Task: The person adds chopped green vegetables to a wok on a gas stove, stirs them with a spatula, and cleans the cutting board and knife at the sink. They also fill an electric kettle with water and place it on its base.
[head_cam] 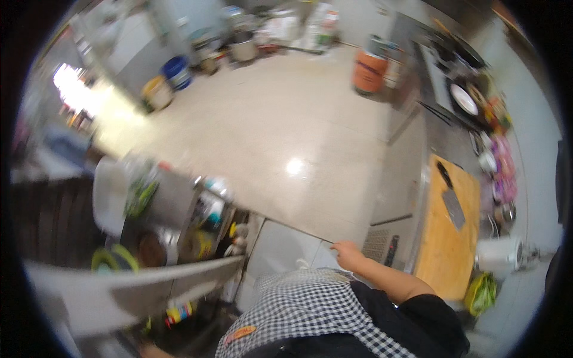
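Note:
My right hand is in front of the checked apron, over the floor beside the counter's cabinet. One finger points out, the others look loosely bent, and I see nothing in it. Of my left hand only a blurred patch of skin shows at the bottom left edge; its fingers are hidden. To the right, a cleaver with a black handle lies on a wooden cutting board on the metal counter.
An orange gas cylinder stands by the counter's far end. A white plate is near the stove. Left are a metal shelf unit and a white plastic container. Blue and yellow buckets stand on the floor.

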Available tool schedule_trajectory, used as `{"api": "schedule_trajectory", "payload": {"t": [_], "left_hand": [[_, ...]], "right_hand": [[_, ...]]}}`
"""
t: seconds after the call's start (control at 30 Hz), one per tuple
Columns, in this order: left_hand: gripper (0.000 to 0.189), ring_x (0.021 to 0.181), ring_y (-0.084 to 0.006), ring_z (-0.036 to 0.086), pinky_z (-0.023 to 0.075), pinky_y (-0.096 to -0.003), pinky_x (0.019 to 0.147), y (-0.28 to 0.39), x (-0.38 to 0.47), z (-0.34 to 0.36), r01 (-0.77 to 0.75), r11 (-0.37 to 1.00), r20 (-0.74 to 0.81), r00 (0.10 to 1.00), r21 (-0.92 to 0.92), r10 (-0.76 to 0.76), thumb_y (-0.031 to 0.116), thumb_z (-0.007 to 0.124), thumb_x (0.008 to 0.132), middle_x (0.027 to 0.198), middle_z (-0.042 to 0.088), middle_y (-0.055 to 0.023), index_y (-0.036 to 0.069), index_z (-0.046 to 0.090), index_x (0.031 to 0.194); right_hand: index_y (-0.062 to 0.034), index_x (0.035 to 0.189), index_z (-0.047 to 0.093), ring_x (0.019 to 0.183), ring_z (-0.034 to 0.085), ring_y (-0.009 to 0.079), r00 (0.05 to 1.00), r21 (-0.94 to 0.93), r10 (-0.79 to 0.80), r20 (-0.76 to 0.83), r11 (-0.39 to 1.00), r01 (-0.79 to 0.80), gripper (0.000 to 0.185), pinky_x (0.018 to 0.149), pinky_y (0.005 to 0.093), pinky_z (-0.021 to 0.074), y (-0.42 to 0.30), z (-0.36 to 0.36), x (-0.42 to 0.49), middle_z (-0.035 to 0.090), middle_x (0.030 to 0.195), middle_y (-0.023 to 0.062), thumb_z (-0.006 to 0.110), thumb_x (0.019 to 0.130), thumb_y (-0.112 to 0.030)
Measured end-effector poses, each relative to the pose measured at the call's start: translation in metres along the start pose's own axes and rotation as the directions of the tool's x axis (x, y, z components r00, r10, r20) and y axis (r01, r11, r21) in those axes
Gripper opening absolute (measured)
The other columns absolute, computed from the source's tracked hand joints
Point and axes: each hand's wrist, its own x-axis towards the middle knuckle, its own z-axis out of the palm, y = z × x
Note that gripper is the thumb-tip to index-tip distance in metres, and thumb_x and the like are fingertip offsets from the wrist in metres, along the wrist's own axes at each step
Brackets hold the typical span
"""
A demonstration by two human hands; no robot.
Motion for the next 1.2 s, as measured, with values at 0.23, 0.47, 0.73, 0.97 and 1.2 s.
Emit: {"api": "schedule_trajectory", "payload": {"t": [0.23,0.47,0.73,0.97,1.2], "left_hand": [[0.028,0.088,-0.0197,0.066,0.0552,-0.0358,0.071,-0.192,-0.225,0.189,-0.147,0.507,0.455,0.690,0.849,-0.563,0.013,0.067,0.084,0.096,0.068,-0.0092,0.000,0.065,0.109],[0.032,0.089,-0.0222,0.068,0.0561,-0.0387,0.071,-0.226,-0.332,0.433,-0.901,0.233,0.671,0.083,0.367,-0.737,0.014,0.069,0.079,0.095,0.071,-0.0110,0.001,0.067,0.108],[0.042,0.075,-0.0211,0.066,0.0539,-0.0316,0.067,-0.183,-0.572,0.874,-0.739,0.607,0.849,-0.092,0.292,-0.520,-0.002,0.072,0.071,0.086,0.067,-0.0123,-0.007,0.062,0.111],[0.036,0.076,-0.0177,0.067,0.0543,-0.0326,0.073,-0.242,-0.831,0.979,-0.790,0.610,0.652,-0.494,-0.060,-0.575,0.006,0.069,0.084,0.092,0.070,-0.0135,-0.001,0.063,0.118],[0.064,0.115,-0.0231,0.058,0.0425,-0.0341,0.101,-0.279,-0.943,0.972,-0.698,0.688,-0.554,-0.501,-0.195,-0.665,0.040,0.070,0.085,0.132,0.059,-0.0204,0.002,0.054,0.135]], "right_hand": [[-0.0008,0.108,0.065,0.108,0.057,0.0392,0.961,0.214,0.236,-0.147,0.956,-0.202,0.034,0.097,0.0457,0.0449,0.043,-0.040,0.103,0.064,0.112,0.0200,0.053,0.076,0.002],[-0.0032,0.117,0.065,0.114,0.057,0.0377,0.933,0.266,0.352,-0.071,0.908,-0.323,0.039,0.100,0.0416,0.0450,0.085,-0.155,0.217,0.065,0.116,0.0204,0.051,0.081,-0.003],[-0.0034,0.122,0.063,0.113,0.059,0.0359,0.535,0.557,0.797,-0.279,0.588,-0.586,0.036,0.099,0.0402,0.0461,0.159,-0.285,0.238,0.063,0.120,0.0207,0.050,0.088,-0.007],[-0.0039,0.123,0.062,0.113,0.059,0.0366,0.548,0.615,0.815,-0.190,0.534,-0.581,0.037,0.097,0.0405,0.0466,0.265,-0.357,0.294,0.064,0.120,0.0204,0.049,0.088,-0.005],[-0.0035,0.126,0.059,0.116,0.057,0.0348,0.653,0.585,0.706,-0.274,0.661,-0.469,0.037,0.099,0.0407,0.0453,0.368,-0.513,0.413,0.060,0.127,0.0190,0.045,0.091,-0.008]]}}
